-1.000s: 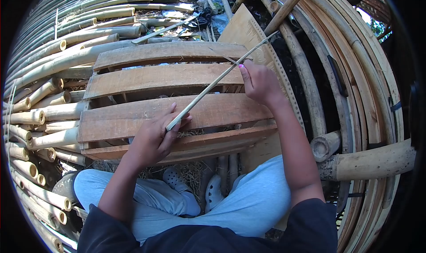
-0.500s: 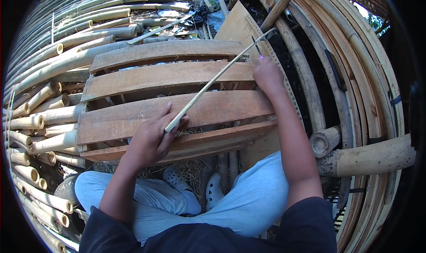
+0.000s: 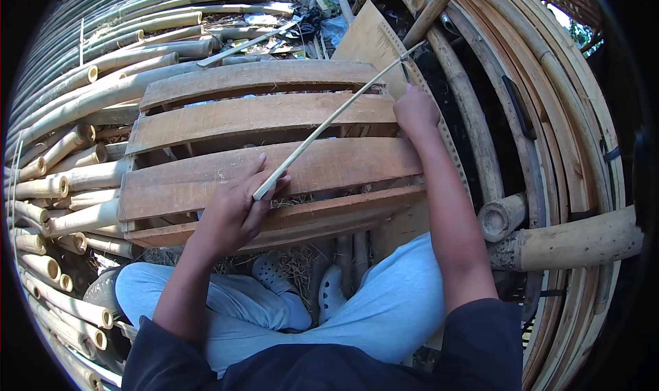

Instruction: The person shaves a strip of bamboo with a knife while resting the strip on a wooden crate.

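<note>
A long, thin bamboo strip (image 3: 322, 127) slants from lower left to upper right above the slatted wooden bench. My left hand (image 3: 237, 202) is closed around its near end, with the cut tip showing between thumb and fingers. My right hand (image 3: 417, 113) is wrapped round the handle of a small knife (image 3: 406, 72), just below the strip's far end. The knife's blade points up and away and seems to meet the strip there. Most of the handle is hidden in the fist; a pinkish bit shows above it.
The wooden slat bench (image 3: 274, 168) spans the space before my knees, with gaps between its boards. Stacked bamboo poles (image 3: 82, 185) fill the left side. A perforated board (image 3: 374, 37) leans behind the bench. Long bamboo and wood lengths (image 3: 549, 82) curve along the right.
My right hand has turned and shifted slightly, and the knife blade now sits closer to the strip's far end. The strip and my left hand have barely moved.
</note>
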The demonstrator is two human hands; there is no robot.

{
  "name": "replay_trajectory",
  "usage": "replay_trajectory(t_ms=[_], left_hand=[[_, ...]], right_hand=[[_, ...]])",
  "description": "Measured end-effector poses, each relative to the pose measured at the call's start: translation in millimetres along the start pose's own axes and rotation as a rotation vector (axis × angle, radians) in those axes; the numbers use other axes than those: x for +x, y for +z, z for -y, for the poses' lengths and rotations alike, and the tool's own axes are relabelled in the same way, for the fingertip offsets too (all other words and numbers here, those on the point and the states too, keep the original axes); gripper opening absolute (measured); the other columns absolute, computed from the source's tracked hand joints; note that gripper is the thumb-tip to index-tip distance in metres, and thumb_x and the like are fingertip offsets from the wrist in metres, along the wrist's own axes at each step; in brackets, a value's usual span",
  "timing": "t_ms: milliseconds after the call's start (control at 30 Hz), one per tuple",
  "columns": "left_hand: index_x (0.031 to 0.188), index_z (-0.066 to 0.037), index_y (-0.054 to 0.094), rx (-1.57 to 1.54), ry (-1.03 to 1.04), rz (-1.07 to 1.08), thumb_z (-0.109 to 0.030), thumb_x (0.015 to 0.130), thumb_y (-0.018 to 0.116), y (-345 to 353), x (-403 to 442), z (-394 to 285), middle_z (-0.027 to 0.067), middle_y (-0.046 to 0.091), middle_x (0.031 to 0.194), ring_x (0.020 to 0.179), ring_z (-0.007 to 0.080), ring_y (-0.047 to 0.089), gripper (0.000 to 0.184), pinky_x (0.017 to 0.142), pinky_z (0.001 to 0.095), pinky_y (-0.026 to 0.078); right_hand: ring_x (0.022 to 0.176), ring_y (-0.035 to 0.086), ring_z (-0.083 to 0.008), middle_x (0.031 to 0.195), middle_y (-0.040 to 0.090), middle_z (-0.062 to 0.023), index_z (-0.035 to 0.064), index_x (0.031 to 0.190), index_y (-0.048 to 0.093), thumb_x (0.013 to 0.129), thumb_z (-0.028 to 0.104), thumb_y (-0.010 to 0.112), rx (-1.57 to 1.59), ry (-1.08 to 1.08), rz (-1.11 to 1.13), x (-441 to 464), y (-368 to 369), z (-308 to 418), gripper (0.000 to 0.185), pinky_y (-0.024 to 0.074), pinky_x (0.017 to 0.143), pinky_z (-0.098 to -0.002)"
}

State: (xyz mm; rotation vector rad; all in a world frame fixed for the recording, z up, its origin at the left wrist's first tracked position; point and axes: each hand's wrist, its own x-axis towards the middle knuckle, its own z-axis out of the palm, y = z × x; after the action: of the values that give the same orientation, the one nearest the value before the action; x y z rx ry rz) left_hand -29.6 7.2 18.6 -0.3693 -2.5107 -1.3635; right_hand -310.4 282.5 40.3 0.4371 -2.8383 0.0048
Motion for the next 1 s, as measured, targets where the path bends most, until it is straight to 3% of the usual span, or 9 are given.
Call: replay_trajectory(t_ms=[33,100,167,233,300,500,533,633,1000], left_hand=[[0.125,-0.003,0.064,-0.004,0.002,0.001,-0.012,0.102,0.052,2,-1,-1,0.0189,0.069,0.119,0.130,0.0445,0.052,0.028,0.111,0.0496,0.043],[0.126,-0.003,0.063,-0.025,-0.011,-0.007,-0.013,0.102,0.052,0,1,0,0.0184,0.069,0.119,0.130,0.0448,0.052,0.028,0.111,0.0494,0.043],[0.126,-0.003,0.063,-0.025,0.006,-0.013,-0.013,0.102,0.052,-2,2,1,0.0183,0.069,0.119,0.129,0.0448,0.052,0.028,0.111,0.0493,0.043],[0.126,-0.003,0.063,-0.035,0.018,-0.013,-0.013,0.102,0.052,0,0,-1,0.0183,0.069,0.119,0.129,0.0448,0.053,0.028,0.112,0.0492,0.043],[0.125,-0.003,0.063,0.087,0.055,0.000,-0.012,0.102,0.051,1,1,-2,0.0181,0.069,0.118,0.128,0.0441,0.054,0.027,0.113,0.0487,0.042],[0.123,-0.003,0.064,-0.032,0.002,-0.033,-0.012,0.102,0.051,1,1,0,0.0190,0.069,0.117,0.127,0.0431,0.055,0.026,0.114,0.0494,0.041],[0.123,-0.003,0.064,-0.037,0.000,-0.028,-0.012,0.102,0.051,2,0,-1,0.0190,0.069,0.117,0.127,0.0431,0.055,0.026,0.114,0.0494,0.041],[0.123,-0.003,0.064,-0.024,-0.021,-0.035,-0.012,0.103,0.051,1,1,-1,0.0195,0.069,0.117,0.128,0.0429,0.055,0.026,0.114,0.0496,0.041],[0.122,-0.003,0.066,-0.133,-0.099,-0.058,-0.013,0.103,0.051,2,1,-3,0.0207,0.069,0.116,0.127,0.0421,0.055,0.026,0.113,0.0493,0.042]], right_hand=[[0.084,0.072,-0.0415,0.088,0.071,-0.0263,-0.0015,0.100,0.061,0.101,0.026,0.047,-0.068,0.182,-0.048,7,15,-16,0.031,0.0571,0.074,-0.0518],[0.081,0.072,-0.0405,0.085,0.071,-0.0254,0.0023,0.102,0.062,0.103,0.027,0.045,-0.080,0.163,-0.077,-3,-5,5,0.029,0.0570,0.072,-0.0515],[0.086,0.073,-0.0385,0.090,0.073,-0.0238,0.0040,0.108,0.063,0.103,0.025,0.046,-0.076,-0.222,0.023,-15,-44,34,0.027,0.0584,0.074,-0.0494],[0.086,0.073,-0.0389,0.090,0.073,-0.0223,0.0028,0.108,0.063,0.103,0.027,0.047,0.017,-0.314,-0.027,-7,-19,5,0.029,0.0581,0.073,-0.0503],[0.074,0.071,-0.0410,0.079,0.071,-0.0209,0.0041,0.097,0.061,0.103,0.030,0.047,-0.095,0.128,-0.064,4,4,-17,0.029,0.0563,0.068,-0.0525],[0.084,0.073,-0.0390,0.090,0.073,-0.0203,0.0018,0.097,0.066,0.104,0.029,0.047,0.004,-0.207,-0.109,-13,-31,34,0.033,0.0588,0.073,-0.0488],[0.091,0.073,-0.0394,0.097,0.073,-0.0215,0.0013,0.103,0.069,0.103,0.027,0.047,-0.027,0.122,-0.091,0,-14,23,0.033,0.0591,0.077,-0.0475],[0.094,0.072,-0.0393,0.098,0.074,-0.0215,0.0027,0.104,0.071,0.102,0.026,0.048,-0.107,0.310,0.055,-4,-4,-7,0.033,0.0590,0.078,-0.0470],[0.098,0.072,-0.0395,0.101,0.073,-0.0240,0.0003,0.098,0.074,0.101,0.030,0.047,-0.058,0.264,0.005,-19,-66,29,0.041,0.0576,0.083,-0.0492]])
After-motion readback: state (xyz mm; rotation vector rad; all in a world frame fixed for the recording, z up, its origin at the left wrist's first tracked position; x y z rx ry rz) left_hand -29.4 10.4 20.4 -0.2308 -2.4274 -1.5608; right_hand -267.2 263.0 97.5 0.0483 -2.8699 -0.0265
